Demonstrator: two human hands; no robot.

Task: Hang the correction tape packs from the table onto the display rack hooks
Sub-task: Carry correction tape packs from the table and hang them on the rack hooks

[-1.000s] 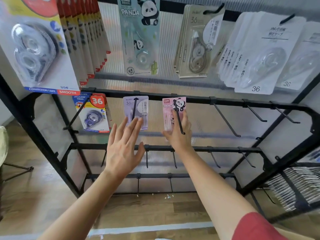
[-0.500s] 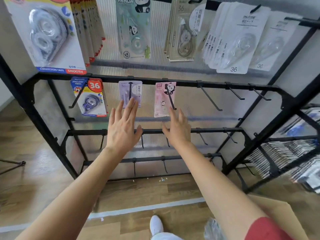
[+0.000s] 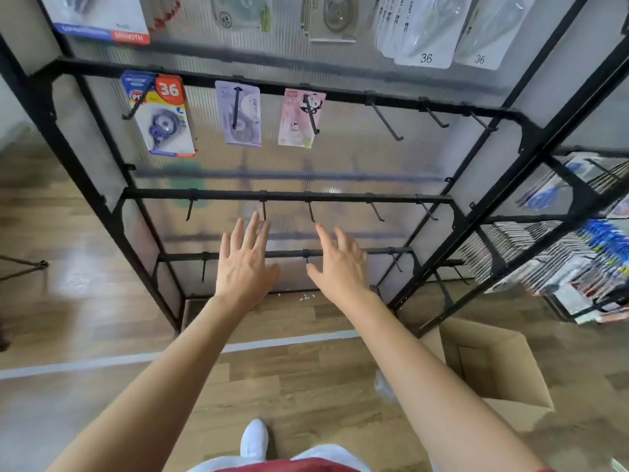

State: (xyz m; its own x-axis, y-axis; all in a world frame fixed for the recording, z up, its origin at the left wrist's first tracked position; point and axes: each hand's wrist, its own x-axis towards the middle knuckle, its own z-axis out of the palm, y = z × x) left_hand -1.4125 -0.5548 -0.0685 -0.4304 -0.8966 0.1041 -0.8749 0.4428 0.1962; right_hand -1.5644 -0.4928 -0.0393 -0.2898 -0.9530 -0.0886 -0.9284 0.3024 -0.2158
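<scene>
left hand, right hand: both released, empty. pink pack hung at 12 o'clock. next, likely: fetch another pack for free hook, 1 o'clock.

A single wide-angle camera sits on the person's head. It faces the display rack head-on from within arm's reach and is tilted steeply down. The rack fills the upper two thirds of the view, and the frame's top edge cuts off its highest row. Its straight black bars splay and bow toward the frame's sides, as a wide lens renders them. Both forearms enter from the bottom edge. The left hand and right hand sit at mid-frame in front of the rack's lower rails. A white shoe on the wooden floor lies at the bottom edge, almost straight beneath the lens. A cardboard box sits at lower right.
</scene>
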